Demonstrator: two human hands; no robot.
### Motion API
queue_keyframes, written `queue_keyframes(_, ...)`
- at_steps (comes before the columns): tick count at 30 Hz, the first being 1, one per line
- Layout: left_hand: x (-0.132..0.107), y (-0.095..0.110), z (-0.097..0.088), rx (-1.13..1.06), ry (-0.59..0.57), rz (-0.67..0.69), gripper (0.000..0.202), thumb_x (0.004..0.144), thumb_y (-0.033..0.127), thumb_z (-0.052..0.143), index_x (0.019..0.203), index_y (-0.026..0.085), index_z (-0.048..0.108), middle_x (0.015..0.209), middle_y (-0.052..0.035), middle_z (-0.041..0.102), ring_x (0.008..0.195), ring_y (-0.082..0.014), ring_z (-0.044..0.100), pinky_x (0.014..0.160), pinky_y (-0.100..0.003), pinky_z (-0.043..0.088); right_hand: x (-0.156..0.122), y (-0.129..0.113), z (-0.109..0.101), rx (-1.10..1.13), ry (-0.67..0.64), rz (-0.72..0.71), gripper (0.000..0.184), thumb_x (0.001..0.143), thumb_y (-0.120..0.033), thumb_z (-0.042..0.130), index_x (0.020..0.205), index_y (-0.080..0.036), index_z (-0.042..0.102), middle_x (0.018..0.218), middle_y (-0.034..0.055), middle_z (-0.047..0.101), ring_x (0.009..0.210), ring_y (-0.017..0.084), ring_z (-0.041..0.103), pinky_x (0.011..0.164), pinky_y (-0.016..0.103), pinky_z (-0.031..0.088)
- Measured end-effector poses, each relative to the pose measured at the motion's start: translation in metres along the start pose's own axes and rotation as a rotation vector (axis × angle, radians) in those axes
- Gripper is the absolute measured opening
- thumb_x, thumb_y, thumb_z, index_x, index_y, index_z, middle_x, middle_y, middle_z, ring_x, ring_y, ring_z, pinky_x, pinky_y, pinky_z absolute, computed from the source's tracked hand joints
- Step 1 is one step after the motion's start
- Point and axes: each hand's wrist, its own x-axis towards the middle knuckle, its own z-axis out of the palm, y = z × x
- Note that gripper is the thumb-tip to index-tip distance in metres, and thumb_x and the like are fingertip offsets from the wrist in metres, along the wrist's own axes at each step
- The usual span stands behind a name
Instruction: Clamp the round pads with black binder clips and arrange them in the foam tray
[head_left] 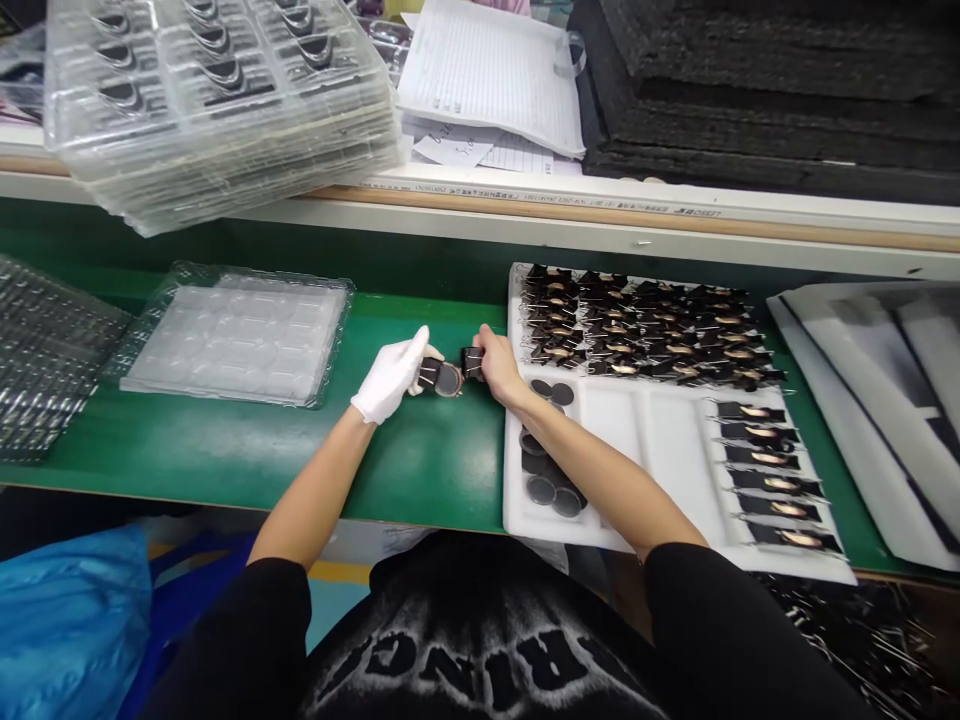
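Note:
My left hand (391, 378), in a white glove, is closed on a small round dark disc (448, 380) with a black binder clip (429, 372) at its left side. A tan-pink edge shows round the disc. My bare right hand (498, 364) pinches another black binder clip (472, 362) just right of the disc. Whether this clip touches the disc I cannot tell. Both hands are above the green table (420, 460). Right of them lies a white tray (611, 425) with several loose dark discs (553, 492), partly covered by my right forearm.
Rows of clipped discs (776, 480) fill the tray's back and right. Clear plastic trays (232, 340) lie to the left, with more stacked trays (225, 130) on the shelf. Black foam sheets (772, 90) stand at back right. Loose clips (870, 640) lie below the table's right edge.

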Motion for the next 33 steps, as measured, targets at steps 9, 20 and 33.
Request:
queue_keyframes(9,0.004,-0.003,-0.008,0.015,0.193,0.105,0.042,0.082,0.056,0.080,0.091,0.016,0.075,0.067,0.0008,0.062,0.050,-0.0074,0.051,0.044,-0.020,0.039,0.000,0.005,0.001,0.006,0.183,0.024,0.058,0.108,-0.052,0.023,0.056,-0.029,0.035,0.049,-0.0017,0.042,0.056,0.019,0.051,0.062,0.032,0.040)
queue_keyframes(20,-0.006,0.003,0.008,0.274,0.322,0.151,0.033,0.087,0.052,0.072,0.086,0.019,0.075,0.061,0.0039,0.063,0.047,-0.0094,0.055,0.049,-0.022,0.044,-0.003,-0.003,0.003,-0.060,0.248,0.028,0.058,0.109,-0.031,0.028,0.052,-0.028,0.043,0.055,0.0025,0.056,0.066,0.023,0.058,0.079,0.034,0.041)
queue_keyframes(33,-0.008,-0.001,0.013,0.352,0.302,0.135,0.035,0.089,0.055,0.068,0.089,0.021,0.074,0.064,0.0039,0.066,0.047,-0.0116,0.062,0.052,-0.023,0.050,-0.003,-0.004,0.003,-0.089,0.251,0.077,0.060,0.108,-0.027,0.027,0.051,-0.027,0.046,0.059,0.0046,0.061,0.071,0.024,0.061,0.084,0.035,0.042)
